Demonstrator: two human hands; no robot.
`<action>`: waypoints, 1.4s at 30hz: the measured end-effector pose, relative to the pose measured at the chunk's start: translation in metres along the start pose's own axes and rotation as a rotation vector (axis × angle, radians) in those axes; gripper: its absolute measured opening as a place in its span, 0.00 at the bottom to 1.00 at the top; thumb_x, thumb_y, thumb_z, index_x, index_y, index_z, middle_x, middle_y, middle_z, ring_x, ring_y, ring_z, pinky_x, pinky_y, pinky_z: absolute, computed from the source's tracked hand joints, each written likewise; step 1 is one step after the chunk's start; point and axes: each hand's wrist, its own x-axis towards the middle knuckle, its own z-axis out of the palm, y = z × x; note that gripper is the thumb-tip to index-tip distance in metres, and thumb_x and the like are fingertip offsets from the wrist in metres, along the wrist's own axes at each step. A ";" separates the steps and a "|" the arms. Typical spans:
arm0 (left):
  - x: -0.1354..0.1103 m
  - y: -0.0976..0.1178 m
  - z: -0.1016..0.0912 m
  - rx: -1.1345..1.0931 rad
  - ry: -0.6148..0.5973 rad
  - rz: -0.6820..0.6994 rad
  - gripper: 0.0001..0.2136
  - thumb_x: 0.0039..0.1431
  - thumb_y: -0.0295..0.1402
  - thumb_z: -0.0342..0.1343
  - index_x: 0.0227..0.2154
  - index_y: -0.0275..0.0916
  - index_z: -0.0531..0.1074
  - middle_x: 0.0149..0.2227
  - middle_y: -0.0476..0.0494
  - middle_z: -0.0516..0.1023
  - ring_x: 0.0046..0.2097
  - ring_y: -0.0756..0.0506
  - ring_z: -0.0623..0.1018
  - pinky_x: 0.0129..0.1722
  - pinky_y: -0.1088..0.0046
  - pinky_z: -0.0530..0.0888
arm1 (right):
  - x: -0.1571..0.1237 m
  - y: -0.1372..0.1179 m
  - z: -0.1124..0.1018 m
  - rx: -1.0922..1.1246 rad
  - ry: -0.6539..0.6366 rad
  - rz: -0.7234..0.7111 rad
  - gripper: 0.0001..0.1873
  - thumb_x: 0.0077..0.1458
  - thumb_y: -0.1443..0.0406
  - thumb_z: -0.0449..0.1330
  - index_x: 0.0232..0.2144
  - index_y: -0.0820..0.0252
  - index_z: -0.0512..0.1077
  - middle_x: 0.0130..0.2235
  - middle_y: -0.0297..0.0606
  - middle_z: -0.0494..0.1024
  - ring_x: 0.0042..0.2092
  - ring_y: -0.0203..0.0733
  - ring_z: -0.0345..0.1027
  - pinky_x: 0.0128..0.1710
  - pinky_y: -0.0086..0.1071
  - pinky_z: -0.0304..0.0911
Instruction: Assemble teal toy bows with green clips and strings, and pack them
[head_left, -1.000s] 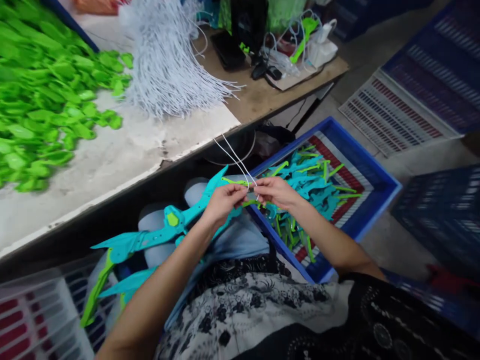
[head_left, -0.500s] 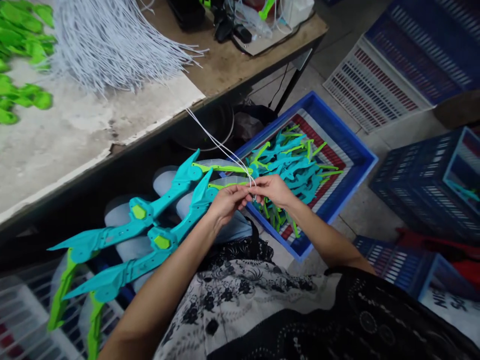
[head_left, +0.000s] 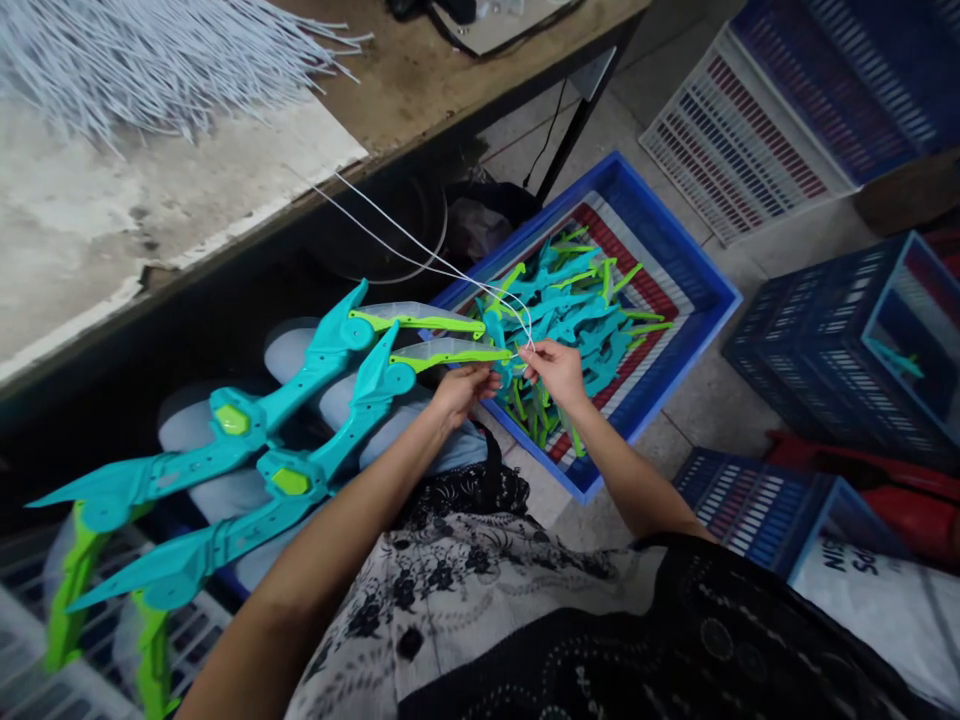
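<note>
head view: two teal bow-shaped frames (head_left: 191, 475) lie side by side across the person's lap, green limb ends toward the hands.
left hand (head_left: 459, 393): curled just below the tip of the nearer frame's green limb (head_left: 450, 354); whether its grip holds anything, cannot tell.
right hand (head_left: 559, 368): grip pinched narrow on the white cord (head_left: 471, 280), beside that tip.
cord: loops up, then two strands trail toward the tabletop (head_left: 420, 90).
blue crate (head_left: 667, 400): holds piled teal-and-green pieces (head_left: 577, 325).

Dim light, deep shadow beneath the table (head_left: 420, 90), wide-angle stretch, soft corners
</note>
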 end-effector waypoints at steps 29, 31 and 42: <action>0.032 -0.012 0.005 0.138 -0.244 0.259 0.16 0.41 0.42 0.66 0.23 0.32 0.72 0.20 0.48 0.72 0.22 0.53 0.69 0.24 0.76 0.65 | 0.003 0.025 0.018 0.351 -0.071 0.297 0.21 0.38 0.49 0.67 0.23 0.61 0.72 0.19 0.28 0.68 0.16 0.28 0.58 0.13 0.24 0.53; 0.032 -0.012 0.004 0.132 -0.265 0.284 0.17 0.42 0.44 0.65 0.21 0.33 0.70 0.19 0.49 0.70 0.22 0.53 0.67 0.23 0.77 0.63 | 0.003 0.018 0.018 0.401 -0.130 0.357 0.22 0.36 0.48 0.68 0.20 0.61 0.70 0.17 0.27 0.67 0.15 0.27 0.56 0.11 0.23 0.49; -0.050 -0.001 -0.031 0.637 -0.021 0.380 0.15 0.55 0.43 0.52 0.20 0.39 0.62 0.18 0.53 0.64 0.20 0.53 0.62 0.21 0.77 0.60 | 0.000 0.002 0.017 0.231 -0.129 0.340 0.22 0.37 0.49 0.67 0.19 0.61 0.67 0.15 0.27 0.67 0.13 0.28 0.58 0.08 0.21 0.46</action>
